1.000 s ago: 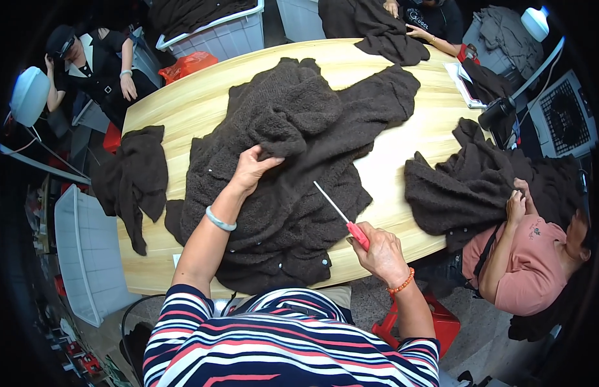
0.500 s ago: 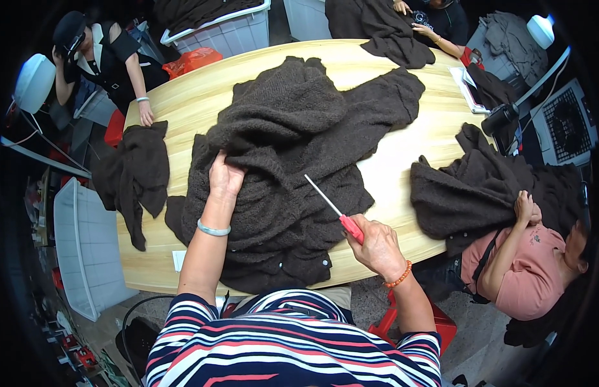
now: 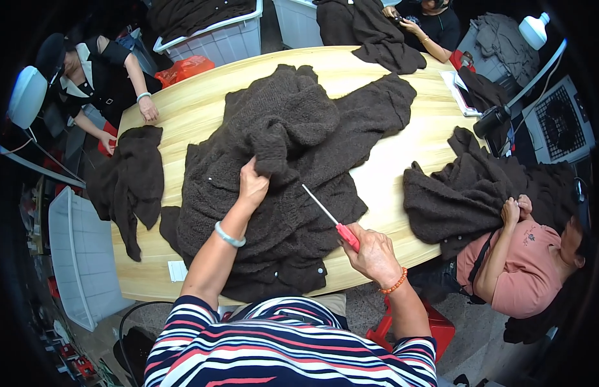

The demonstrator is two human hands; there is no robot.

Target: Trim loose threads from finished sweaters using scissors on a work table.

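A small white paper label (image 3: 177, 271) lies flat on the wooden surface (image 3: 183, 109) near its front left edge, just left of the dark knitwear; it is roughly rectangular and too small to show any detail. At the far right end of the surface rests a flat tablet-like screen (image 3: 462, 93) with a pale frame and a dark face, partly covered by dark cloth. Beyond the far left edge of the surface sits a crumpled orange-red plastic bag (image 3: 183, 68), beside a pale plastic bin.
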